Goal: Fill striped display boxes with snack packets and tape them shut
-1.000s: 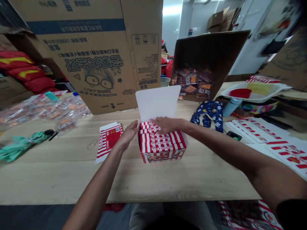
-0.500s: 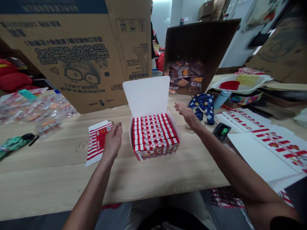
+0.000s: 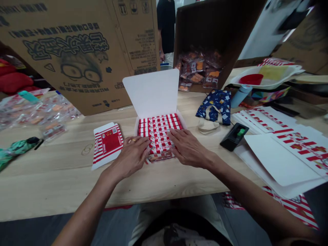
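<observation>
In the middle of the table stands a carton [image 3: 156, 92] with its white lid raised, filled with a row of red-and-white striped small boxes [image 3: 160, 131]. My left hand [image 3: 134, 153] lies over the carton's left front corner, fingers stretched out and touching the small boxes. From the right, my right hand [image 3: 187, 147] rests flat with its fingertips on the tops of the boxes. Both palms hide the carton's front corners. Just left of my left hand lies a flat red-and-white striped packet [image 3: 109, 145].
Behind stand a large brown carton [image 3: 84, 61] and an open carton [image 3: 215, 30] holding wrapped snacks. On the right are a blue patterned bag [image 3: 216, 104], a black tape dispenser [image 3: 233, 137] and printed card sheets [image 3: 289, 153]. A person [image 3: 166, 27] stands at the back.
Both hands have moved inward from either side of the carton and come down onto the striped boxes. The view has tilted downward a little.
</observation>
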### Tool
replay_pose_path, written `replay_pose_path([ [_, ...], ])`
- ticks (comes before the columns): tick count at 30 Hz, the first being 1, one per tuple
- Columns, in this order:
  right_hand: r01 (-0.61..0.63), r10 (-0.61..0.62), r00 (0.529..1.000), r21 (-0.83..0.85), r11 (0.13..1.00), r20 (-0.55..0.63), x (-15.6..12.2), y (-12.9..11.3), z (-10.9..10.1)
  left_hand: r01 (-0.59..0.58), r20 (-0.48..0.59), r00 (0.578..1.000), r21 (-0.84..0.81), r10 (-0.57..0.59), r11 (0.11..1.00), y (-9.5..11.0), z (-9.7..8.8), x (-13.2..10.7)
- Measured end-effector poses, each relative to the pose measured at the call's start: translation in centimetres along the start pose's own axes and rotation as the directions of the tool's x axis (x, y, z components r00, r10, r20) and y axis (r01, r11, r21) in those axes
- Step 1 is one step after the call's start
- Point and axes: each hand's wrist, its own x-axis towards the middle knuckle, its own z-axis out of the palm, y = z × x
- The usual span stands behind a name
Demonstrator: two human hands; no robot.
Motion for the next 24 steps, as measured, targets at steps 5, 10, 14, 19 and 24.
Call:
replay_pose_path([
  [5,-0.038,0.041,0.998,-0.065,0.997,0.054,0.1,-0.5,0.3,0.015,0.026,1.0,-0.049,-0.013,0.999,0.0,-0.4,0.5],
  [10,-0.04,0.044,0.998,-0.071,0.997,0.049,0.1,-0.7,0.2,0.105,0.028,0.994,-0.009,-0.105,0.994,-0.9,-0.3,1.3],
  [14,-0.023,0.025,0.999,-0.061,0.998,0.043,-0.2,-0.2,-0.1,0.054,0.067,0.996,-0.003,-0.053,0.999,-2.3,0.0,1.1],
  [19,-0.056,0.059,0.994,-0.037,0.998,0.093,1.0,-0.8,-1.0,0.095,0.109,0.99,-0.067,-0.087,0.993,-2.9,-0.1,2.1],
  [24,-0.007,0.008,0.999,-0.007,1.0,0.048,2.7,-2.9,1.1,0.158,0.16,0.977,-0.09,-0.142,0.983,-0.8,-1.4,2.1],
])
